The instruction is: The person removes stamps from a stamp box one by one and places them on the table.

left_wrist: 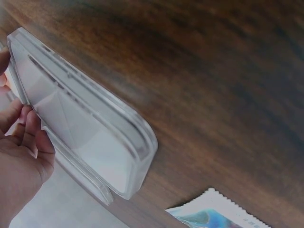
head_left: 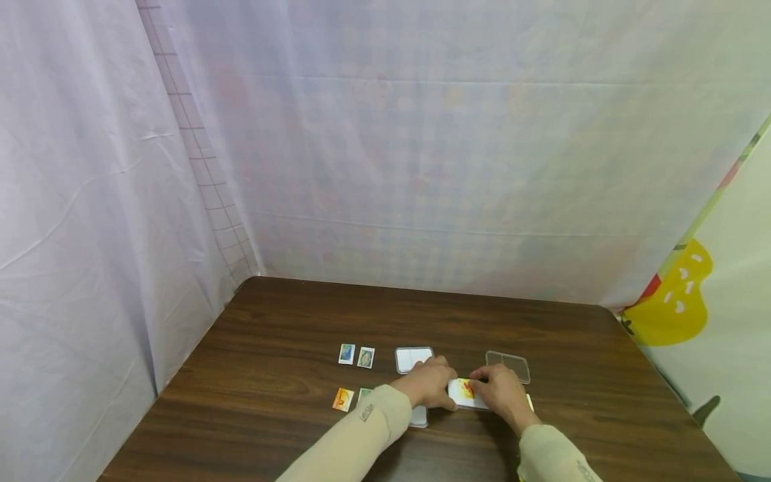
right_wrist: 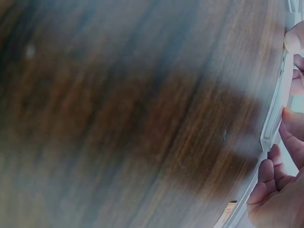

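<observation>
In the head view, a white-backed clear plastic case point(head_left: 456, 395) lies between the hands. On it is a yellow-orange postage stamp point(head_left: 464, 387). My left hand point(head_left: 429, 383) holds the left end of this case, thumb at the near side and fingers at the far side. From the right, my right hand point(head_left: 504, 395) reaches over the case and pinches the stamp's right edge with thumb and index finger. The other right fingers are bent near the case in the right wrist view. A second clear case point(left_wrist: 90, 137) with a white insert fills the left wrist view.
Left of the hands lie a blue stamp point(head_left: 346, 353), a greenish stamp point(head_left: 365, 357), an orange stamp point(head_left: 343, 399) and a partly covered stamp point(head_left: 364, 393). A clear lid point(head_left: 512, 365) lies beyond my right hand. Another case point(head_left: 418, 418) sits beneath my left forearm. Curtains surround the brown table point(head_left: 289, 328).
</observation>
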